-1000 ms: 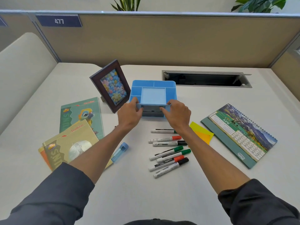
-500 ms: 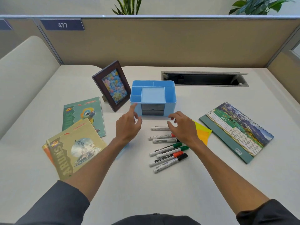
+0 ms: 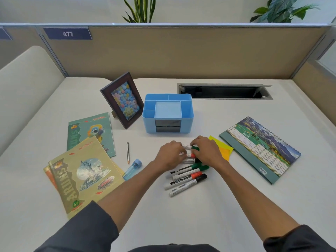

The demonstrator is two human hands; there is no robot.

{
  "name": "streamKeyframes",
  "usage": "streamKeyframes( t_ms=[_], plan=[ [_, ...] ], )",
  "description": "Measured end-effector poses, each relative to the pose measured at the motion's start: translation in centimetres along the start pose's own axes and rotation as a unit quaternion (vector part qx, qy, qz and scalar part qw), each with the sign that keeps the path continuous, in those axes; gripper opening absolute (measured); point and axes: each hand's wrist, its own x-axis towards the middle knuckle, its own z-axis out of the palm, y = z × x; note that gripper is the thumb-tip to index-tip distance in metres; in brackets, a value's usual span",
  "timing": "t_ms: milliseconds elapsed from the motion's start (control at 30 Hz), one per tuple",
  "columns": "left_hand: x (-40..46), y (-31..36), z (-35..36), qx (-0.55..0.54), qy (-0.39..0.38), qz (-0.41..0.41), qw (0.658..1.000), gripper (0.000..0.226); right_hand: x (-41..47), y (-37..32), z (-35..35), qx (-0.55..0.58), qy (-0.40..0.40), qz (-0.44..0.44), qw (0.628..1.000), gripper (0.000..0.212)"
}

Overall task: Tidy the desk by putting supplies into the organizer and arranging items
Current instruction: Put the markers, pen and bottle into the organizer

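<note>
A blue desk organizer [image 3: 149,124] with open top compartments and two dark drawers stands mid-desk. In front of it lie several whiteboard markers [image 3: 187,176] with green, red and black caps. My left hand [image 3: 170,156] curls its fingers onto the white barrels of the upper markers [image 3: 187,147]. From the other side, my right hand [image 3: 207,151] curls over their capped ends. The lower markers lie loose. A pencil [image 3: 128,152] and a clear blue tube [image 3: 132,169] lie to the left.
A framed flower picture [image 3: 121,100] leans left of the organizer. Two notebooks [image 3: 81,175] overlap at the left. Yellow and orange sticky notes [image 3: 225,150] and a June desk calendar [image 3: 260,150] lie at the right. A cable slot [image 3: 224,91] opens at the back.
Both hands let go of the organizer, drew back toward me and closed onto the upper markers. The pencil and blue tube, earlier behind my left arm, now show.
</note>
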Motion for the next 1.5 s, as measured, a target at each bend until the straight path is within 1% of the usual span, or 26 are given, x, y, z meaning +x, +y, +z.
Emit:
streamKeyframes(
  t_ms=[100,233,400,567,633,733,833,933,1033,1133,1233,1300,1367,1500],
  plan=[
    [0.4,0.3,0.2,0.051,-0.012,0.022,0.998,0.023,0.0,0.1,-0.2,0.027,0.007,0.012,1.0,0.025],
    [0.2,0.0,0.2,0.092,-0.025,0.053,0.994,0.023,-0.3,0.6,-0.6,0.127,0.04,0.037,0.99,0.02],
    [-0.3,-0.4,0.0,0.08,-0.035,0.065,0.994,0.022,-0.4,0.5,-1.4,0.213,0.092,0.05,0.971,0.017],
    [-1.0,-1.4,-2.1,0.046,-0.001,0.019,0.999,0.014,-0.1,-0.3,-2.6,0.266,0.171,0.022,0.949,0.018],
    [-1.2,-2.1,-3.4,0.016,0.027,-0.007,0.999,0.013,0.0,-0.8,-3.2,0.287,0.194,0.01,0.938,0.019],
    [-1.3,-3.7,-5.3,-0.04,0.104,-0.051,0.993,0.015,0.5,-1.8,-3.8,0.325,0.216,-0.01,0.921,0.023],
    [-1.2,-5.2,-7.2,-0.087,0.183,-0.082,0.976,0.013,1.2,-3.0,-4.7,0.361,0.232,-0.031,0.903,0.023],
    [-1.1,-5.8,-9.5,-0.155,0.249,-0.104,0.95,0.011,2.0,-4.3,-5.9,0.399,0.251,-0.051,0.88,0.019],
    [-0.5,-6.4,-11.6,-0.179,0.283,-0.124,0.934,0.013,3.0,-5.5,-7.2,0.447,0.263,-0.052,0.854,0.018],
    [0.6,-7.0,-13.6,-0.188,0.304,-0.149,0.922,0.017,4.5,-6.4,-8.3,0.511,0.259,-0.029,0.819,0.016],
    [1.9,-7.1,-15.4,-0.217,0.332,-0.166,0.903,0.012,6.2,-7.1,-9.2,0.558,0.242,0.0,0.794,0.016],
    [2.9,-7.2,-16.2,-0.241,0.332,-0.167,0.897,0.012,7.4,-7.6,-9.8,0.558,0.244,0.015,0.793,0.015],
    [4.2,-7.9,-16.4,-0.263,0.329,-0.179,0.889,0.013,8.6,-8.0,-10.0,0.534,0.253,0.023,0.806,0.013],
    [6.6,-8.7,-16.4,-0.253,0.337,-0.199,0.885,0.012,11.0,-8.6,-9.9,0.483,0.276,0.048,0.83,0.015]
  ],
)
